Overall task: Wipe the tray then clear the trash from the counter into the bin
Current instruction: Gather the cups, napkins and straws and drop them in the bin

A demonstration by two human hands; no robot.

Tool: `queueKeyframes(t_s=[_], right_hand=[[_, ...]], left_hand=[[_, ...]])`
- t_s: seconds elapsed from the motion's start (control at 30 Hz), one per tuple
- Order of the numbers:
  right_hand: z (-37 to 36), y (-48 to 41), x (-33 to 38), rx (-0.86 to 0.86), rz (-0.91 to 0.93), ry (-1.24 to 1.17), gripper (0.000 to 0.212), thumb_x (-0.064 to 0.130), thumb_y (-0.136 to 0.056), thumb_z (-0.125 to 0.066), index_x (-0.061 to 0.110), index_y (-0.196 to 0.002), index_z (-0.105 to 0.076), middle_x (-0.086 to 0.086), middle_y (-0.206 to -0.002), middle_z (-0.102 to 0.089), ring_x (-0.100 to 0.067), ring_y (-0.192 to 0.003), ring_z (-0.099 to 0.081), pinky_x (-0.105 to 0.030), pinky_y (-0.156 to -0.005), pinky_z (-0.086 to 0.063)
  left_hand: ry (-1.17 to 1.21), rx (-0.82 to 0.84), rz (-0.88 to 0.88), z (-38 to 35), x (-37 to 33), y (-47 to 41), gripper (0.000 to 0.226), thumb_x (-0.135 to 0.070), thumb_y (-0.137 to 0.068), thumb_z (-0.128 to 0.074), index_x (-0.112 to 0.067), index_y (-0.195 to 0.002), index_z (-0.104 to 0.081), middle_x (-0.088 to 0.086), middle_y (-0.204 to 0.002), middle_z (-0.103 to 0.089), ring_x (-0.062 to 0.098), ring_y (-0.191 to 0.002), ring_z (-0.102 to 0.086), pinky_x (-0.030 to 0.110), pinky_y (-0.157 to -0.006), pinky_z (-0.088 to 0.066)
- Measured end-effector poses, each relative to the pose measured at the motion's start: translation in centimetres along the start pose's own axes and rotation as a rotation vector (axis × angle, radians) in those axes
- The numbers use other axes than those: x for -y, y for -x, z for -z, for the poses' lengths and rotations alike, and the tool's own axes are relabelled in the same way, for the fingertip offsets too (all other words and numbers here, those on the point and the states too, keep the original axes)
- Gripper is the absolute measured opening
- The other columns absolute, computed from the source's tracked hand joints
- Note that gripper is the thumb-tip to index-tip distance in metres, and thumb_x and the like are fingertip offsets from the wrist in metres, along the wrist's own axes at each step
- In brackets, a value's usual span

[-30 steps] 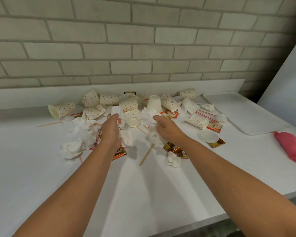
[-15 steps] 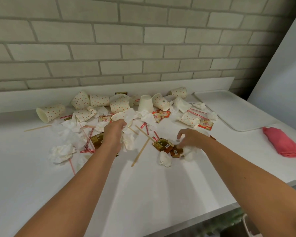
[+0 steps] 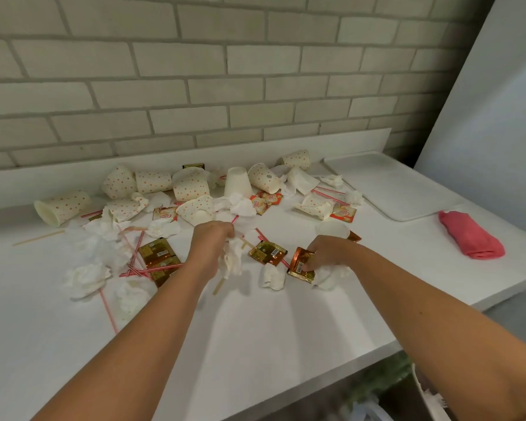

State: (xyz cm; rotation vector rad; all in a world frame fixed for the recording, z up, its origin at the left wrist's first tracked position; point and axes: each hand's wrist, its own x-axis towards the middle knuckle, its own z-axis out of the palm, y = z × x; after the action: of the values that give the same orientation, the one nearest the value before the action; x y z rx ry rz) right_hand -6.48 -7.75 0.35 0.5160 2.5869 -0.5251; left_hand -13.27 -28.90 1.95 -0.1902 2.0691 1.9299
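Trash covers the back half of the white counter (image 3: 255,323): dotted paper cups (image 3: 190,185), crumpled napkins (image 3: 85,276), striped straws (image 3: 151,266), wooden stirrers and gold sachets (image 3: 268,252). My left hand (image 3: 210,244) grips a wad of crumpled napkins (image 3: 233,259) at the middle of the pile. My right hand (image 3: 328,253) pinches an orange-gold sachet (image 3: 301,264) together with a white napkin (image 3: 330,275). The white tray (image 3: 389,183) lies at the back right.
A rolled pink cloth (image 3: 471,237) lies on the counter right of the tray's near corner. A brick wall runs behind, and a white panel stands at the right. Below the counter's front right edge the rim of a bin (image 3: 428,393) shows.
My right hand moved from the middle of the pile toward the near right and took up the orange-gold sachet with a napkin. My left hand kept its napkins and shifted slightly nearer.
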Motion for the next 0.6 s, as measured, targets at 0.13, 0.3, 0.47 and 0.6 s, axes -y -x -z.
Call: queueKeyframes(t_s=[0.13,0.3,0.47,0.6], right_hand=[[1.7,1.6,-1.7,0.089,-0.005,-0.061,0.041,0.039,-0.087,-0.064,0.006,-0.111,-0.062,-0.002,-0.088,-0.056,-0.016,-0.076,-0.048,-0.022,-0.063,-0.035],[3.9,4.6,-4.8,0.121,-0.011,-0.213,0.032,0.032,-0.084,-0.068,0.006,-0.103,-0.065,-0.004,-0.096,-0.065,-0.017,-0.082,-0.059,-0.027,-0.073,-0.048],[4.5,8.2,-10.1,0.141,-0.028,-0.181,0.014,0.022,-0.082,-0.069,0.009,-0.087,-0.068,-0.001,-0.083,-0.061,-0.019,-0.079,-0.053,-0.026,-0.071,-0.04],[3.7,10.6,-14.8,0.145,-0.1,-0.246,0.011,0.017,-0.081,-0.068,0.012,-0.073,-0.062,-0.001,-0.077,-0.058,-0.02,-0.08,-0.05,-0.025,-0.066,-0.038]], left_hand=[[-0.046,0.045,-0.096,-2.5,-0.1,1.5,0.021,0.005,-0.078,-0.051,-0.009,-0.064,-0.045,0.006,-0.062,-0.039,0.017,-0.056,-0.036,0.025,-0.053,-0.029],[-0.145,0.244,-0.195,-6.9,0.6,2.8,0.019,0.009,-0.075,-0.045,-0.01,-0.078,-0.047,0.011,-0.077,-0.043,0.02,-0.069,-0.04,0.028,-0.055,-0.029],[-0.337,0.505,-0.239,-13.3,1.7,6.5,0.032,0.009,-0.08,-0.037,-0.019,-0.08,-0.052,0.005,-0.086,-0.048,0.019,-0.073,-0.045,0.025,-0.056,-0.035],[-0.451,0.705,-0.254,-18.3,3.5,10.6,0.032,0.01,-0.079,-0.037,-0.012,-0.062,-0.052,0.002,-0.069,-0.051,0.013,-0.066,-0.047,0.018,-0.053,-0.038]])
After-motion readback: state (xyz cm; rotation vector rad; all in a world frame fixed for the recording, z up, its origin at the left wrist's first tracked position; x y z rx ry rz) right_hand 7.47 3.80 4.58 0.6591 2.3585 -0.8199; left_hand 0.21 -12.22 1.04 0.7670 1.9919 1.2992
